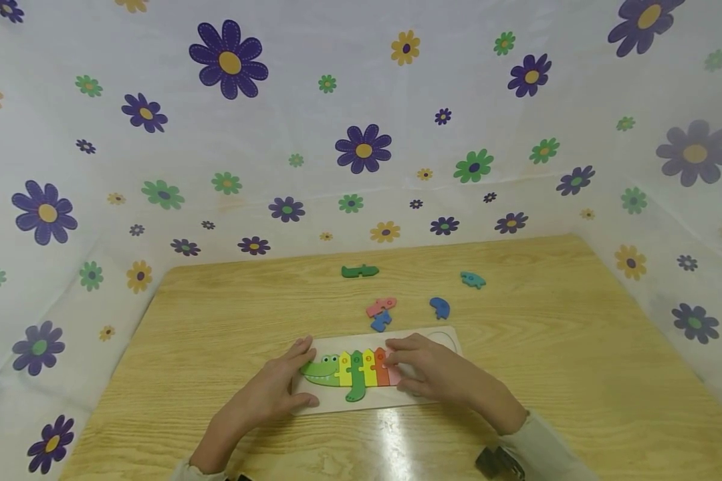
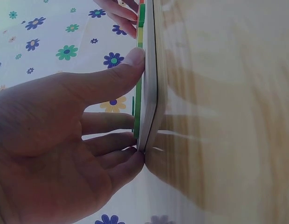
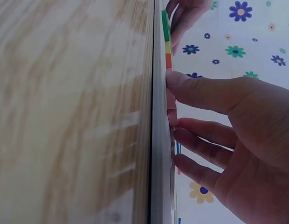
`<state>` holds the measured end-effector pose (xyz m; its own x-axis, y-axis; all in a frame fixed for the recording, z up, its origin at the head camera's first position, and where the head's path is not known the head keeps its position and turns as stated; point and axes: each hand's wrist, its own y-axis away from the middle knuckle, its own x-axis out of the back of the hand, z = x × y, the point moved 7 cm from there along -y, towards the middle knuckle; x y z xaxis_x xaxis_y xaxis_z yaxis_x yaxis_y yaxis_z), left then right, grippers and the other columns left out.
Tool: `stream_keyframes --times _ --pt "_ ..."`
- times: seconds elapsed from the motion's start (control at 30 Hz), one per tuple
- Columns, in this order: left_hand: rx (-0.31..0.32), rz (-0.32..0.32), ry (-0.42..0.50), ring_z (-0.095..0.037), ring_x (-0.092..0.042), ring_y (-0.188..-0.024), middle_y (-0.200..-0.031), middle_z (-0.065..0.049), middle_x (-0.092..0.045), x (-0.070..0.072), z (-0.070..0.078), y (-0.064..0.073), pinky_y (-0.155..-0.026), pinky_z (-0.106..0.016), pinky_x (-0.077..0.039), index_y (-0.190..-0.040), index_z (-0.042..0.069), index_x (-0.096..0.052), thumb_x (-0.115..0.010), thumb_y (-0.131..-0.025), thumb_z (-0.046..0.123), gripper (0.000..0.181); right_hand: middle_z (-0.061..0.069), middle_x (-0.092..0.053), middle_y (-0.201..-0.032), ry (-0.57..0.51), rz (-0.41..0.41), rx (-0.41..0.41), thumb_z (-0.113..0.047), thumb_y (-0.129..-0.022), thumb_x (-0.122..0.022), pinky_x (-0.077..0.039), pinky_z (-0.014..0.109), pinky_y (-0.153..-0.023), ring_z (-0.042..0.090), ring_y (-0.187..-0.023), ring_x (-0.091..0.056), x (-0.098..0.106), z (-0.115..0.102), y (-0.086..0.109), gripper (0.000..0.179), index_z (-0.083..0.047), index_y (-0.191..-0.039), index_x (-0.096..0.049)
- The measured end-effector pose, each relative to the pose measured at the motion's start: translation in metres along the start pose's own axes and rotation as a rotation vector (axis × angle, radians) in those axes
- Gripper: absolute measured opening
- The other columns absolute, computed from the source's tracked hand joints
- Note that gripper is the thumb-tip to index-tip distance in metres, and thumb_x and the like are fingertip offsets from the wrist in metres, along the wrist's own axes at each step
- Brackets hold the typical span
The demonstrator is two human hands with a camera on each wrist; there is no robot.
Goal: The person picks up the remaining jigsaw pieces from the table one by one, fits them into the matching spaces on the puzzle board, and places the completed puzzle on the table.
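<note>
A light wooden puzzle board (image 1: 331, 404) lies on the table, bearing a crocodile of colored pieces: a green head (image 1: 321, 371), yellow (image 1: 345, 367), green (image 1: 356, 377) and red (image 1: 382, 367) body pieces. My left hand (image 1: 271, 391) rests around the board's left end, thumb and fingers spread beside the head. At the body's right end, my right hand (image 1: 442, 371) pinches a pink puzzle piece (image 1: 394, 375) between thumb and fingers, mostly hidden in the head view. In the right wrist view, the thumb touches this pink piece's edge (image 3: 170, 98) on the board.
Loose pieces lie behind the board: a green one (image 1: 359, 271), a pink one (image 1: 381, 307) touching a blue one (image 1: 381, 321), another blue one (image 1: 440, 308) and a teal one (image 1: 472, 279). A flower-printed white curtain (image 1: 313, 113) surrounds the wooden table (image 1: 228, 307).
</note>
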<state>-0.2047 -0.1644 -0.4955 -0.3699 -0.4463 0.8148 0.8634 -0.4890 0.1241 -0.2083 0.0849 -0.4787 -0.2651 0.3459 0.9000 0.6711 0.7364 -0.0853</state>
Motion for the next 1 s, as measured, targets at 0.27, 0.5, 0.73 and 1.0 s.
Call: stream_keyframes --times 0.27,0.5,0.73,1.0 --pt "-0.001 -0.001 0.003 -0.040 -0.024 -0.153 -0.165 -0.021 -0.026 0.0006 0.0014 -0.0004 -0.120 -0.061 -0.024 -0.149 -0.008 -0.046 -0.086 -0.085 0.028 0.084 0.015 -0.061 -0.141 -0.007 0.017 -0.014 -0.021 -0.094 -0.077 -0.049 0.049 -0.108 0.031 -0.133 -0.055 0.0019 -0.0015 0.0003 0.029 -0.012 -0.121 -0.074" --pt "0.000 0.002 0.008 -0.039 -0.024 -0.153 -0.166 -0.020 -0.027 0.0005 0.0011 -0.0001 -0.121 -0.060 -0.024 -0.149 -0.007 -0.047 -0.086 -0.085 0.029 0.083 0.012 -0.065 -0.136 -0.015 0.037 -0.015 -0.023 -0.100 -0.070 -0.051 0.050 -0.105 0.029 -0.129 -0.057 0.0045 -0.0008 -0.0004 0.021 -0.015 -0.118 -0.075" --pt "-0.010 0.003 0.005 -0.039 -0.024 -0.153 -0.165 -0.021 -0.027 -0.0006 0.0005 -0.0005 -0.121 -0.059 -0.025 -0.149 -0.008 -0.047 -0.086 -0.085 0.029 0.083 0.009 -0.065 -0.134 -0.025 0.045 -0.027 -0.020 -0.100 -0.070 -0.052 0.049 -0.104 0.028 -0.127 -0.058 0.0069 0.0019 0.0005 0.018 -0.016 -0.117 -0.074" --pt "-0.006 0.000 0.005 -0.039 -0.024 -0.153 -0.165 -0.021 -0.026 -0.0001 0.0010 -0.0007 -0.121 -0.058 -0.024 -0.149 -0.008 -0.046 -0.086 -0.085 0.029 0.084 0.010 -0.064 -0.136 -0.019 0.062 -0.042 -0.023 -0.100 -0.070 -0.051 0.049 -0.106 0.029 -0.128 -0.058 0.0097 0.0058 -0.0001 0.021 -0.015 -0.119 -0.073"
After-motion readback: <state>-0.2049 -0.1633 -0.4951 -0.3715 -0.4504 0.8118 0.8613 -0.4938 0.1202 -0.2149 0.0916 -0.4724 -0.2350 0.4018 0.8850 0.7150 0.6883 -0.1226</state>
